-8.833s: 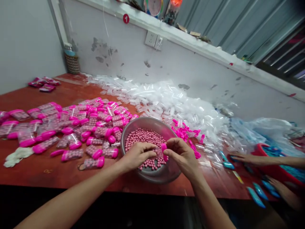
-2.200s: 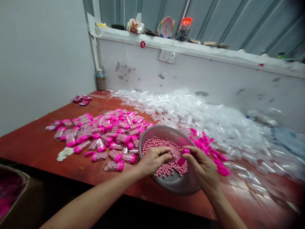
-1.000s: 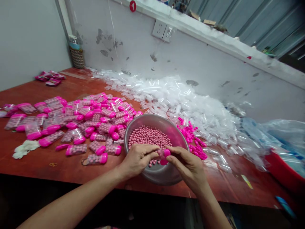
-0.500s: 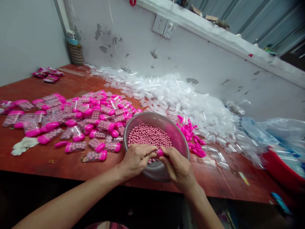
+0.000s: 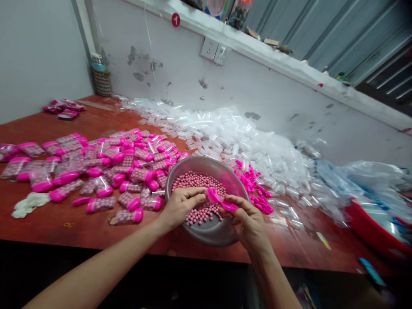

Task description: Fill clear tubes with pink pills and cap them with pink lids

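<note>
Beads (image 5: 198,182), round and matte pink, lie in the bowl (image 5: 220,239), some of them hidden behind the hands. Most of the clear small bottle (image 5: 208,199) above them is covered by fingers, so its contents are hard to make out. Items on the shelf (image 5: 257,47) are cut off at the top, and the red tub (image 5: 370,234) fades into blur at the right. A blue object (image 5: 371,271) near that corner is too smeared to identify.

The bowl is grey, smooth and slightly shiny, standing on the red-brown table (image 5: 106,234). To its left, filled bottles (image 5: 128,159) with glossy pink ends lie in a loose heap. Clear plastic containers (image 5: 231,133) bank up along the stained wall, glinting, and slim pink caps (image 5: 254,189) spill beside the bowl's right rim. A crumpled white piece (image 5: 30,204) sits at the far left.

The left hand (image 5: 180,208) is closed in a pinch on the small bottle, holding it tilted over the bowl with its pink cap (image 5: 213,195) toward the right. The right hand (image 5: 247,221) is half curled, fingertips at the pink flap (image 5: 229,207); whether they grip it cannot be told.
</note>
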Tool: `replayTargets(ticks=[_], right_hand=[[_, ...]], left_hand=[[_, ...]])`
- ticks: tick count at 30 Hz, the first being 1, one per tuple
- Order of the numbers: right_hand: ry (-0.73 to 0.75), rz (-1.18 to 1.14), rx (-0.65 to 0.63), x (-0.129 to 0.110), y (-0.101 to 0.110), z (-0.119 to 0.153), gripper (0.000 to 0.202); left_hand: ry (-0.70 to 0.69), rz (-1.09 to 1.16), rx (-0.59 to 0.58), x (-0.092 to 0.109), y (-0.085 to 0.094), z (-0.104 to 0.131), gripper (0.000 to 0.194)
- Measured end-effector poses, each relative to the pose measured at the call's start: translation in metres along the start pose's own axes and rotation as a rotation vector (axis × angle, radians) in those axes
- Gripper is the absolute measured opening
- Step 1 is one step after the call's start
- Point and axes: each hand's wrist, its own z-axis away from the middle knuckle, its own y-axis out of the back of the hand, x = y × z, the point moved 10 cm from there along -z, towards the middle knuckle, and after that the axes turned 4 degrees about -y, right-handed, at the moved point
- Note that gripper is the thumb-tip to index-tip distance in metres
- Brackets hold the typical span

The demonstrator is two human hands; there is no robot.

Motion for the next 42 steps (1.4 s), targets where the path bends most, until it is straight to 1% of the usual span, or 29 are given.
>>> replayTargets(ticks=[2, 3, 6, 8, 15, 17, 20, 22, 24, 26, 27, 28, 30, 31, 32, 33, 35, 36, 38, 40, 42], right_hand=[[-0.013, -0.007, 0.003, -0.002, -0.001, -0.005, 0.026], [-0.033, -0.006, -0.026, -0.001, -0.005, -0.007, 0.028], [-0.164, -0.035, -0.182, 0.010, -0.027, -0.011, 0.034], [-0.236, -0.082, -0.236, 0.018, -0.036, -0.011, 0.031], [-0.284, -0.183, -0.177, 0.030, -0.037, -0.016, 0.017], [-0.271, -0.180, -0.143, 0.031, -0.038, -0.019, 0.016], [-0.208, -0.138, -0.105, 0.024, -0.043, -0.023, 0.021], [-0.139, -0.099, -0.107, 0.013, -0.044, -0.025, 0.031], [-0.057, -0.066, -0.107, -0.002, -0.038, -0.024, 0.039], [0.019, -0.010, -0.084, -0.016, -0.020, -0.021, 0.041], [0.050, 0.046, -0.051, -0.021, -0.004, -0.019, 0.040], [0.077, 0.133, 0.005, -0.026, 0.017, -0.017, 0.039], [0.103, 0.441, 0.188, -0.032, 0.072, -0.014, 0.037], [0.108, 0.641, 0.310, -0.035, 0.104, -0.012, 0.038], [0.087, 0.893, 0.436, -0.038, 0.135, -0.010, 0.039], [0.056, 0.989, 0.501, -0.037, 0.165, -0.009, 0.040], [-0.004, 1.137, 0.590, -0.036, 0.217, -0.008, 0.039], [-0.037, 1.207, 0.618, -0.036, 0.240, -0.008, 0.038], [-0.099, 1.366, 0.648, -0.037, 0.275, -0.009, 0.036], [-0.142, 1.531, 0.609, -0.037, 0.294, -0.017, 0.036], [-0.157, 1.688, 0.490, -0.033, 0.301, -0.031, 0.040]], left_hand=[[-0.019, -0.041, -0.075, 0.003, -0.009, 0.003, 0.026], [-0.028, -0.061, -0.110, 0.004, -0.014, 0.004, 0.026], [-0.070, -0.102, -0.164, 0.009, -0.021, 0.007, 0.025], [-0.098, -0.133, -0.163, 0.012, -0.022, 0.007, 0.024], [-0.161, -0.315, -0.151, 0.016, -0.017, 0.008, 0.021], [-0.157, -0.340, -0.125, 0.012, -0.014, 0.007, 0.020], [-0.130, -0.340, -0.026, 0.008, -0.006, 0.005, 0.023], [-0.113, -0.322, 0.044, 0.013, 0.002, 0.001, 0.026], [-0.095, -0.314, 0.131, 0.025, 0.017, -0.006, 0.031], [-0.098, -0.372, 0.292, 0.047, 0.044, -0.013, 0.036], [-0.106, -0.425, 0.390, 0.059, 0.061, -0.016, 0.039], [-0.123, -0.510, 0.461, 0.072, 0.075, -0.019, 0.041], [-0.178, -0.733, 0.561, 0.094, 0.096, -0.024, 0.043], [-0.205, -0.811, 0.586, 0.099, 0.103, -0.026, 0.044], [-0.223, -0.872, 0.604, 0.100, 0.108, -0.026, 0.044], [-0.222, -0.915, 0.607, 0.096, 0.111, -0.026, 0.043], [-0.173, -0.957, 0.561, 0.078, 0.110, -0.023, 0.039], [-0.136, -0.969, 0.518, 0.066, 0.105, -0.022, 0.037], [-0.097, -0.958, 0.415, 0.042, 0.090, -0.018, 0.035], [-0.130, -0.914, 0.320, 0.027, 0.070, -0.014, 0.033], [-0.187, -0.878, 0.263, 0.017, 0.055, -0.012, 0.031]])
